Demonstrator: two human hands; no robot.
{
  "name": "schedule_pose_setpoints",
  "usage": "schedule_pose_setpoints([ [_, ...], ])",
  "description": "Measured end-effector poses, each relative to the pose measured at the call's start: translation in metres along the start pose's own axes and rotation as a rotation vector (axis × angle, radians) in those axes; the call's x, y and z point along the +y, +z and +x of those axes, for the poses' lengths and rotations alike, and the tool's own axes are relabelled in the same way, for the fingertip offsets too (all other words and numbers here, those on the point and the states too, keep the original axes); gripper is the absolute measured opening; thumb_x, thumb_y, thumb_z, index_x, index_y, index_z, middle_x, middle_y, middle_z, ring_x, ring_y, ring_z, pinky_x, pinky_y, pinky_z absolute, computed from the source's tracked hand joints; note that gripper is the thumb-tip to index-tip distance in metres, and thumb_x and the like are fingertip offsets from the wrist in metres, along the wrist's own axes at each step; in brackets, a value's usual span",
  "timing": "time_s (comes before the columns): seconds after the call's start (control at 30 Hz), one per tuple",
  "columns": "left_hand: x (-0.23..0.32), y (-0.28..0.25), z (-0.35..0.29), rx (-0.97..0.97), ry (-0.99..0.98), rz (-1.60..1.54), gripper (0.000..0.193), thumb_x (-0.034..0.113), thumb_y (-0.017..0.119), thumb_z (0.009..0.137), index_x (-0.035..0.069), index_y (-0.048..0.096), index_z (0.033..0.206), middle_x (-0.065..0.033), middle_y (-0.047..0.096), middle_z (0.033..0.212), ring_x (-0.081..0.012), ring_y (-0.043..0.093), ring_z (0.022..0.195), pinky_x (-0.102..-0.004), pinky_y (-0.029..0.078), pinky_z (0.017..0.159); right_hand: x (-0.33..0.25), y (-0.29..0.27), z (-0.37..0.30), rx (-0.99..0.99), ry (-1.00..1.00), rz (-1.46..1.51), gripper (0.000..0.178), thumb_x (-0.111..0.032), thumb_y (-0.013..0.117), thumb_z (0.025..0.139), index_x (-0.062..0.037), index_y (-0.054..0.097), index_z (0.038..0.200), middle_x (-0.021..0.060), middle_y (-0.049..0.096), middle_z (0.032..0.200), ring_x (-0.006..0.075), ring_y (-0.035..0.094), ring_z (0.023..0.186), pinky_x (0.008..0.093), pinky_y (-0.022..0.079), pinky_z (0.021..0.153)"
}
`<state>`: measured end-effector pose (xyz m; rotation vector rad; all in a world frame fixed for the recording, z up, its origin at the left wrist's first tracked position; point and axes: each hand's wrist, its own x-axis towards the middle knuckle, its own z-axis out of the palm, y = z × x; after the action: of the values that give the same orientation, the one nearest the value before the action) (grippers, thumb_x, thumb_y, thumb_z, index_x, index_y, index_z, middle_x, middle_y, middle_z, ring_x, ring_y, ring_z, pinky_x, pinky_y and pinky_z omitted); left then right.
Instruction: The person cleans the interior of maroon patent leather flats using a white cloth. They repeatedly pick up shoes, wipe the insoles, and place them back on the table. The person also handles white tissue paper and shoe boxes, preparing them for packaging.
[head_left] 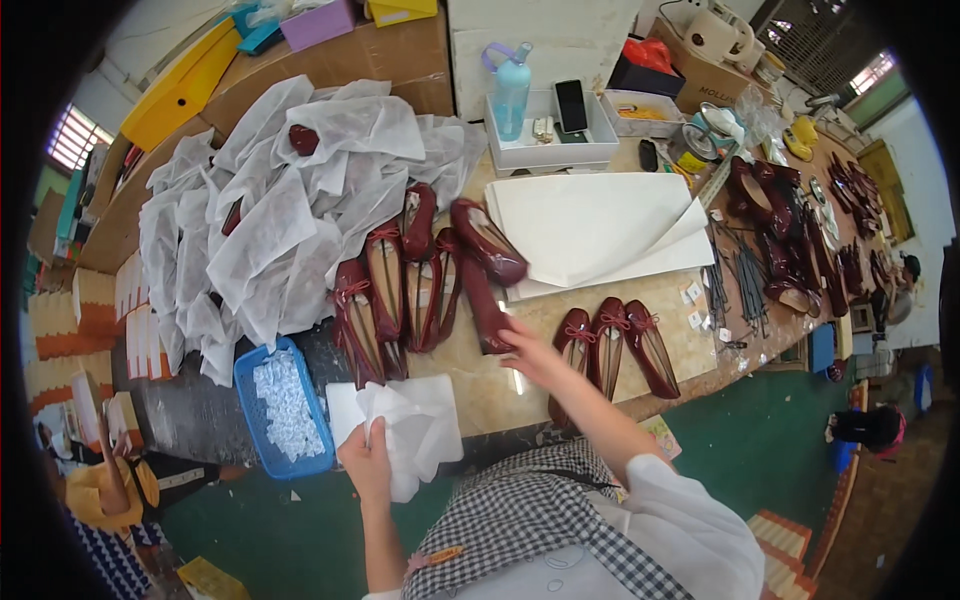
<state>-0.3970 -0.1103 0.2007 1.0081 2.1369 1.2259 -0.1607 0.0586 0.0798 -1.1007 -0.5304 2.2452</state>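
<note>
A blue basket [285,410] of small white packets sits at the table edge. At its 3 o'clock the left hand [367,462] clamps crumpled white tissue paper [415,425]. At 2 o'clock from that, the right hand [525,350] reaches a dark red shoe [484,305], fingers spread (contact unclear)

Left hand [367,462] raised from the lower edge, forearm upright, fingers curled closed in a grip. Right hand [527,352] stretched forward and leftward, arm extended, fingers spread flat, palm down.
</note>
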Motion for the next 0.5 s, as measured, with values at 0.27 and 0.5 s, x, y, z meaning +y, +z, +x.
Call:
schedule_pose_setpoints([
  [0.27,-0.002,0.001,0.007,-0.104,0.036,0.104,0.035,0.016,0.062,0.088,-0.006,0.05,0.064,-0.0063,0.039,0.051,-0.0092,0.032,0.054,-0.0323,0.029,0.047,-0.041,0.014,-0.155,-0.397,-0.151,0.612,0.057,-0.028,0.055,0.089,0.0024,0.035,0.134,0.0204,0.043,0.127,0.0218,0.048,0.077,0.0255,0.043,0.044],
  [0.5,0.014,0.003,0.005,-0.094,0.117,0.141,0.039,0.015,0.063,0.087,-0.006,0.042,0.061,-0.0117,0.034,0.05,-0.0114,0.029,0.053,-0.0347,0.027,0.046,-0.051,0.039,-0.179,-0.62,-0.127,0.745,0.052,-0.027,0.051,0.089,0.0097,0.044,0.124,0.0196,0.057,0.099,0.0232,0.05,0.07,0.0279,0.044,0.041],
])
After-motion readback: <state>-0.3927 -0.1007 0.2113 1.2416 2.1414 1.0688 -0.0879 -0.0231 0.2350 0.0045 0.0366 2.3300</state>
